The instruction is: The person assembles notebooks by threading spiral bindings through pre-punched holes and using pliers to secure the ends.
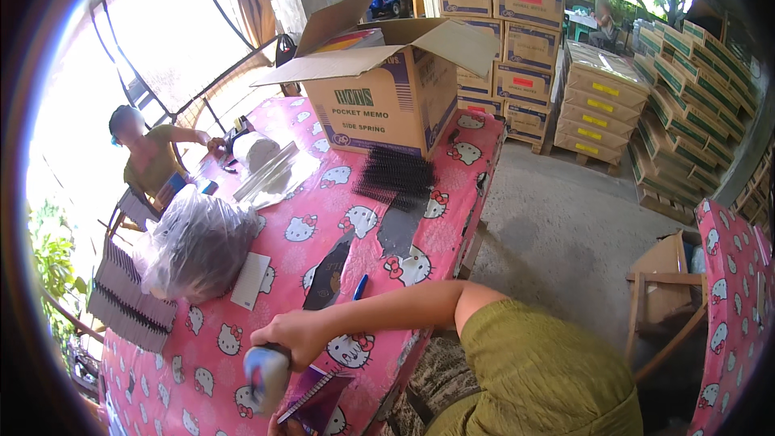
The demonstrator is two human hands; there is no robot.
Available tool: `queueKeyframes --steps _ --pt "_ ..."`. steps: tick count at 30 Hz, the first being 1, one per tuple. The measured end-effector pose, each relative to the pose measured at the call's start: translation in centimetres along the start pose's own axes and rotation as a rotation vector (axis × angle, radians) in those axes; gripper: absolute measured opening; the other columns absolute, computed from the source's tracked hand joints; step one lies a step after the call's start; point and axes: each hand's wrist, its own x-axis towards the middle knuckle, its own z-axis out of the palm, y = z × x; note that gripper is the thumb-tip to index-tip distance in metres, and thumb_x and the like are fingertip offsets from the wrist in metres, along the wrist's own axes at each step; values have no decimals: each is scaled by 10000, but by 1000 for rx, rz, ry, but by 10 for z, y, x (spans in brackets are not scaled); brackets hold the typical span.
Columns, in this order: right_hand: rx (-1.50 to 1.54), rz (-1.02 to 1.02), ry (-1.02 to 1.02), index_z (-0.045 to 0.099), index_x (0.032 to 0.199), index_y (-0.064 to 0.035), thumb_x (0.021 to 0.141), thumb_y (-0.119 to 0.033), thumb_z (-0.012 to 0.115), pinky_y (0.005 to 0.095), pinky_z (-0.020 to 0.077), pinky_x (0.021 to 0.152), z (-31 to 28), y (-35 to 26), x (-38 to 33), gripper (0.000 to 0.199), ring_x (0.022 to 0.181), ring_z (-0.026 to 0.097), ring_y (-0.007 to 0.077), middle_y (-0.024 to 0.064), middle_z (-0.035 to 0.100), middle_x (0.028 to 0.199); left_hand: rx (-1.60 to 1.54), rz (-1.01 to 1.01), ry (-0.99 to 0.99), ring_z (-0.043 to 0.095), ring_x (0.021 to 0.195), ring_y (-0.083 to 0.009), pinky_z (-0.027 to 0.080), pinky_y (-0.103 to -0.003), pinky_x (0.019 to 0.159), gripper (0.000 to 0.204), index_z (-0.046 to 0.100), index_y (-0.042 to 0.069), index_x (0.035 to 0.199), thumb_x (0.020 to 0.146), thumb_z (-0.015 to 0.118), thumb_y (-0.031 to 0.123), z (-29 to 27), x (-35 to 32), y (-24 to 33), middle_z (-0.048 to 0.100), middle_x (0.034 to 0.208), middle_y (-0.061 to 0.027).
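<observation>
My right hand point(292, 337) reaches in over the table, its fingers closed round a rounded grey-and-blue thing point(266, 375). Motion blurs that thing, and I cannot make out its kind. Just below it, a small purple spiral notebook point(318, 400) lies tilted above the table's near edge. My left hand point(286, 426) shows only in part at the bottom of the picture, fingers closed on the notebook's lower end beside its spiral binding. Beyond my right forearm, a blue pen point(361, 287) rests on the pink patterned tablecloth point(319, 228).
An open cardboard box point(371, 101) stands at the far end, black spiral coils point(393, 178) before it. Left are a stuffed plastic bag point(202, 238), a white card point(251, 281) and stacked notebooks point(133, 299). Another person point(153, 153) sits far left. Carton stacks point(529, 48) stand behind.
</observation>
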Motion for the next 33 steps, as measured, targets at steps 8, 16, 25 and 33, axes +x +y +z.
queueKeyframes --steps 8,16,25,33 --pt "-314 23 -40 528 1097 -76 612 -130 700 453 476 730 3 -9 3 518 908 615 363 150 636 933 -4 -113 39 573 775 -131 457 -232 668 299 609 -65 1118 822 629 -106 -13 2 -3 646 961 -99" --pt "-1089 338 112 513 1146 -32 668 -183 751 433 504 791 -27 29 -16 555 1048 584 309 137 625 1036 -20 -127 -51 573 769 -137 461 -236 673 318 607 -68 1123 810 640 -112 -15 2 -1 640 960 -98" --pt "-622 -56 -9 653 813 44 680 -250 690 419 525 649 35 -64 -34 325 768 657 326 178 656 784 173 86 -5 628 774 -214 523 -284 708 257 609 -87 1074 818 634 -87 19 -10 9 657 996 -171" --pt "-508 2 -138 660 802 8 638 -182 721 404 508 665 58 -54 -27 259 823 637 317 164 642 819 121 67 -7 641 780 -208 538 -285 713 211 623 -87 1039 830 633 -59 26 -16 25 666 951 -164"
